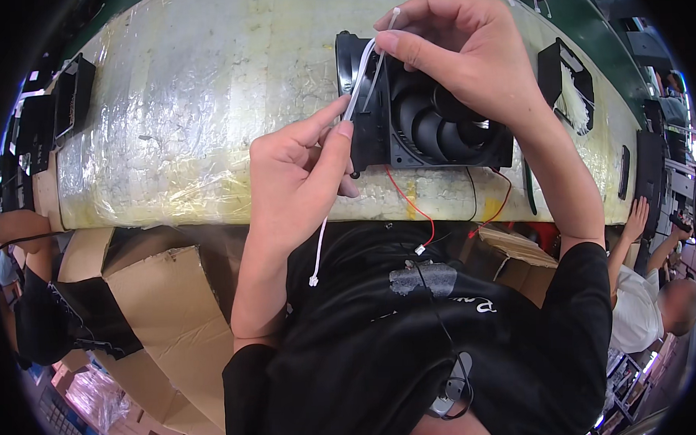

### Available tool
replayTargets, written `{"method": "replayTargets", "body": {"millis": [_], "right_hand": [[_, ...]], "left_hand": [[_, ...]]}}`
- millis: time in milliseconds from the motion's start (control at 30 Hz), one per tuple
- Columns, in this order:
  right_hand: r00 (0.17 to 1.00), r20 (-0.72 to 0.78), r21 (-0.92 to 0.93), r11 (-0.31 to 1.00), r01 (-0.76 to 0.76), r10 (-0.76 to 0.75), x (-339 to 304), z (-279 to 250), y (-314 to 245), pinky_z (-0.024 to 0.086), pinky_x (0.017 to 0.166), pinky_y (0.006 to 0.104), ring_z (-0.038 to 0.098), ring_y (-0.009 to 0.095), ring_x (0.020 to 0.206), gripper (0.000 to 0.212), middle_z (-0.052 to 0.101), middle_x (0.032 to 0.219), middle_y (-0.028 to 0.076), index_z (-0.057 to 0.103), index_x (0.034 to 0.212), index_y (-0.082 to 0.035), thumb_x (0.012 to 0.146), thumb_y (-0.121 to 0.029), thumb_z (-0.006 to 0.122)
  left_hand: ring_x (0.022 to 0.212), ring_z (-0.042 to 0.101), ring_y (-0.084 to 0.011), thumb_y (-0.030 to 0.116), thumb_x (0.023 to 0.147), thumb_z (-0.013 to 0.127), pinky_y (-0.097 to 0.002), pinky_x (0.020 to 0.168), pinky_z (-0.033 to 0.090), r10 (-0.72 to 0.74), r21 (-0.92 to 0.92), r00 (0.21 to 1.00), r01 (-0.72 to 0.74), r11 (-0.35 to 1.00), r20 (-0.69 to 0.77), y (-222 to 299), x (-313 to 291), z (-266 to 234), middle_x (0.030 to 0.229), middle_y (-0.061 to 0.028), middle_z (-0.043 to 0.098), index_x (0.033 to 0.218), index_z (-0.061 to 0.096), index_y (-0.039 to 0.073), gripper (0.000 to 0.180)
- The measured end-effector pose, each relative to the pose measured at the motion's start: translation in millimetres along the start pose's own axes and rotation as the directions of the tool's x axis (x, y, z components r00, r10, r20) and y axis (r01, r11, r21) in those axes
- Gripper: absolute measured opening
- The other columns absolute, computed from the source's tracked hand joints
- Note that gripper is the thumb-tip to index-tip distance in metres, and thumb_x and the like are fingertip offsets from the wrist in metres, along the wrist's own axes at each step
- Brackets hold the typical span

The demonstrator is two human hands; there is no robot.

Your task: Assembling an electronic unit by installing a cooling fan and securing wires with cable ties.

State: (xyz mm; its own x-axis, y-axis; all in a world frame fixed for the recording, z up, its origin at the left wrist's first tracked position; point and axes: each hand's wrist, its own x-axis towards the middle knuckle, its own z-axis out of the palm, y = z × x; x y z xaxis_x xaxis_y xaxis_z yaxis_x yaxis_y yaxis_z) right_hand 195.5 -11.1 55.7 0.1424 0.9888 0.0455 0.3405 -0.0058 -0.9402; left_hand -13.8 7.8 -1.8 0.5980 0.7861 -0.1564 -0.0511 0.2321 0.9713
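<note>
A black fan unit (437,134) with curved blades lies on the bench in front of me, joined to a black housing (370,151) on its left. My left hand (293,173) pinches a white cable (356,83) between thumb and index finger, beside the housing. The cable's lower end hangs below that hand with a small white connector (313,281). My right hand (477,63), above the fan, pinches a thin whitish cable tie (392,22) close to the cable's upper bend. Whether the tie loops round the cable I cannot tell.
Red and black wires run from the fan over the bench's near edge; one ends in a white plug (420,249). At right stands a black box (548,59) holding white ties (574,106). Cardboard boxes (167,300) sit below the edge. Other people are at both sides.
</note>
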Motion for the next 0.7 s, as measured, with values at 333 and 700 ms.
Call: {"method": "replayTargets", "body": {"millis": [333,700], "right_hand": [[0.991,-0.013,-0.029,0.991,-0.134,0.134,-1.2,5.4,-17.8,0.047,0.060,0.0227,0.061,0.008,0.067,0.013,0.068,0.078,0.006,0.070,0.090,0.004,0.084,-0.007,0.071],[0.954,0.264,-0.438,0.864,0.247,-0.139,-6.6,3.9,-26.6,0.049,0.072,0.0347,0.062,0.029,0.080,0.013,0.064,0.083,0.014,0.072,0.086,0.000,0.081,-0.011,0.068]], "left_hand": [[0.054,0.058,-0.0066,0.003,0.094,0.059,-0.0208,0.047,0.048,-0.014,-0.015,1.000,0.014,1.000,0.007,1.0,-1.1,-2.4,0.068,-0.0041,0.062,0.122,0.061,-0.006,0.030],[0.054,0.060,-0.0074,0.007,0.094,0.059,-0.0224,0.051,0.047,-0.173,0.285,0.982,0.147,0.947,0.071,21.6,-6.8,3.2,0.064,-0.0048,0.064,0.133,0.053,-0.004,0.041]]}}
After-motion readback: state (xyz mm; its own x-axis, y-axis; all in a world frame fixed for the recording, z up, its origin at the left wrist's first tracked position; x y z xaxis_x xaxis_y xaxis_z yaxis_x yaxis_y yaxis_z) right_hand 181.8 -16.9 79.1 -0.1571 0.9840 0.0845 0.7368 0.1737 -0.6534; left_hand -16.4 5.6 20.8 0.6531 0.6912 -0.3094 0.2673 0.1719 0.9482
